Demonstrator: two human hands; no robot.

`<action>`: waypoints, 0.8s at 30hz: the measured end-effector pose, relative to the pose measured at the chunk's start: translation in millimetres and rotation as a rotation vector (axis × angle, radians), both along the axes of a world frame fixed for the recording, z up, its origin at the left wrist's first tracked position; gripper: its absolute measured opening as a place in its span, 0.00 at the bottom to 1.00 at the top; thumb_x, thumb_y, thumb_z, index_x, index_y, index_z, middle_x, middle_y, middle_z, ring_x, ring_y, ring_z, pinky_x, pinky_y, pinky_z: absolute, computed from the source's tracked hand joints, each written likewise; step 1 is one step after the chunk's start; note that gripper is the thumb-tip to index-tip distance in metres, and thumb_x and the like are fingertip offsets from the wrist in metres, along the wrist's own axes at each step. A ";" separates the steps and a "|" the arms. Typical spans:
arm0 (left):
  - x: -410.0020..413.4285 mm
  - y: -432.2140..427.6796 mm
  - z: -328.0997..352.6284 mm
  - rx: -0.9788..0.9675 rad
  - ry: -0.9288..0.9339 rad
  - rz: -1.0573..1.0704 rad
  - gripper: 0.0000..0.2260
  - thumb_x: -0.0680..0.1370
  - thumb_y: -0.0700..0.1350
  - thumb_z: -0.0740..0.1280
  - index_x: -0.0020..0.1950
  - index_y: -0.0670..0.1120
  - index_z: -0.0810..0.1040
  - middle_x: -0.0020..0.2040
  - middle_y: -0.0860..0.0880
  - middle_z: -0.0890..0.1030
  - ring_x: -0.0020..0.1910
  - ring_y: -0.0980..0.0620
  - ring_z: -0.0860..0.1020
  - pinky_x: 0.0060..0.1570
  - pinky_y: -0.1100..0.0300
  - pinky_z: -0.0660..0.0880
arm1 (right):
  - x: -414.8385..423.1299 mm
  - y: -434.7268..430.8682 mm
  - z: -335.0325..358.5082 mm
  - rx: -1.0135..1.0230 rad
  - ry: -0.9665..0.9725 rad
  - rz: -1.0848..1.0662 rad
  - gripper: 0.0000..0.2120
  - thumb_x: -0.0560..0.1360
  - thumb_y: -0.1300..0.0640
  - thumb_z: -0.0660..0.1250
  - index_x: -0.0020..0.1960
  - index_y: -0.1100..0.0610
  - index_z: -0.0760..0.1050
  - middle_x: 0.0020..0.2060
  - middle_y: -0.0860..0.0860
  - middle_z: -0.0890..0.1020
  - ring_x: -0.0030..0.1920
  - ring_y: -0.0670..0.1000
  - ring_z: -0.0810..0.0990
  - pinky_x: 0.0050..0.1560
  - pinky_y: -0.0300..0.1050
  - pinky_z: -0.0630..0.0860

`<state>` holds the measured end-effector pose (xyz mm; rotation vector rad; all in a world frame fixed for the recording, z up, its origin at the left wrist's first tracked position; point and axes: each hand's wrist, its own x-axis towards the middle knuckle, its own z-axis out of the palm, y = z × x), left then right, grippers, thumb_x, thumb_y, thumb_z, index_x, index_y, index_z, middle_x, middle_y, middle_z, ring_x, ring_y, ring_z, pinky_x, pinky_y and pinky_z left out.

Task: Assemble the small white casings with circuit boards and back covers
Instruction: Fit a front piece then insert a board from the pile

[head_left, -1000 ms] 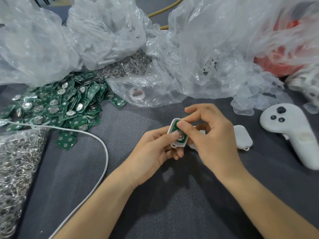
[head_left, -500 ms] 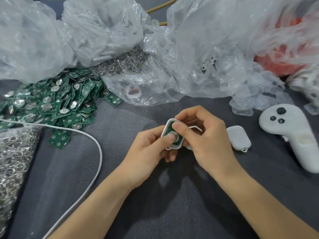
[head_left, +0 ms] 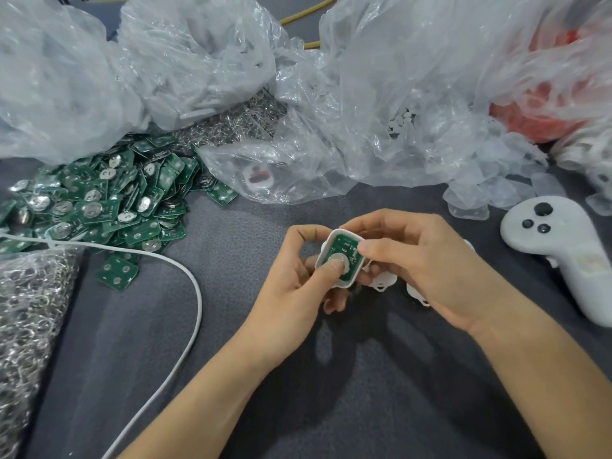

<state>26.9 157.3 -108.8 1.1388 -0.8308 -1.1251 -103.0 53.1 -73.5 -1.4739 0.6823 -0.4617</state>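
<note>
While the green circuit board (head_left: 346, 246) sits inside the white casing (head_left: 342, 231), nothing covers it yet, so this unit looks about half done to me. The left hand (head_left: 291, 279) grips the casing just above the tabletop (head_left: 231, 326), thumb pressing on the board's round metal disc. The right hand (head_left: 424, 266) pinches the casing's right edge with curled fingers. I'd judge the board is being seated, and the back cover has yet to go on. White pieces (head_left: 384, 281) peek from under the right hand, likely covers, though I can't be sure. A big heap of loose boards (head_left: 99, 207) off to the left suggests plenty of units remain.
</note>
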 end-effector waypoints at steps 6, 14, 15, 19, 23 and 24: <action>-1.2 2.2 -1.3 0.008 -0.138 0.013 0.07 0.81 0.35 0.60 0.58 0.44 0.68 0.40 0.36 0.81 0.28 0.54 0.73 0.30 0.63 0.70 | 0.6 4.1 0.8 -0.140 0.103 -0.089 0.10 0.73 0.67 0.68 0.45 0.53 0.82 0.38 0.52 0.85 0.39 0.50 0.83 0.36 0.34 0.77; -3.6 1.7 -3.2 0.000 -0.208 0.035 0.07 0.81 0.36 0.59 0.56 0.46 0.69 0.39 0.41 0.80 0.30 0.53 0.74 0.31 0.63 0.71 | 3.4 7.9 0.0 -0.244 0.172 -0.139 0.10 0.73 0.65 0.69 0.43 0.49 0.81 0.37 0.48 0.84 0.37 0.45 0.82 0.36 0.36 0.76; -3.6 1.7 -2.7 -0.001 -0.200 0.038 0.07 0.81 0.36 0.59 0.56 0.46 0.69 0.39 0.39 0.80 0.30 0.53 0.75 0.31 0.63 0.71 | 3.5 7.9 0.4 -0.252 0.169 -0.140 0.10 0.73 0.64 0.69 0.43 0.49 0.81 0.37 0.48 0.84 0.37 0.46 0.82 0.37 0.37 0.77; -3.3 1.1 0.2 -0.011 -0.123 0.046 0.08 0.77 0.42 0.62 0.55 0.45 0.69 0.43 0.30 0.79 0.29 0.52 0.75 0.30 0.62 0.72 | 3.5 7.2 2.7 -0.258 0.142 -0.131 0.09 0.73 0.64 0.70 0.44 0.50 0.81 0.38 0.49 0.85 0.39 0.47 0.83 0.40 0.40 0.79; -2.9 -0.1 -1.0 -0.012 -0.064 0.039 0.09 0.77 0.43 0.64 0.55 0.44 0.70 0.43 0.31 0.79 0.29 0.51 0.75 0.30 0.62 0.72 | 3.0 7.6 4.9 -0.285 0.136 -0.135 0.07 0.72 0.60 0.71 0.46 0.49 0.80 0.38 0.46 0.85 0.38 0.46 0.83 0.42 0.41 0.80; -2.7 -0.1 -1.8 -0.013 -0.052 0.036 0.09 0.76 0.42 0.63 0.55 0.44 0.70 0.43 0.32 0.80 0.29 0.51 0.75 0.31 0.62 0.72 | 2.5 7.7 5.8 -0.285 0.133 -0.116 0.08 0.72 0.59 0.71 0.47 0.48 0.80 0.38 0.45 0.85 0.38 0.46 0.83 0.42 0.40 0.80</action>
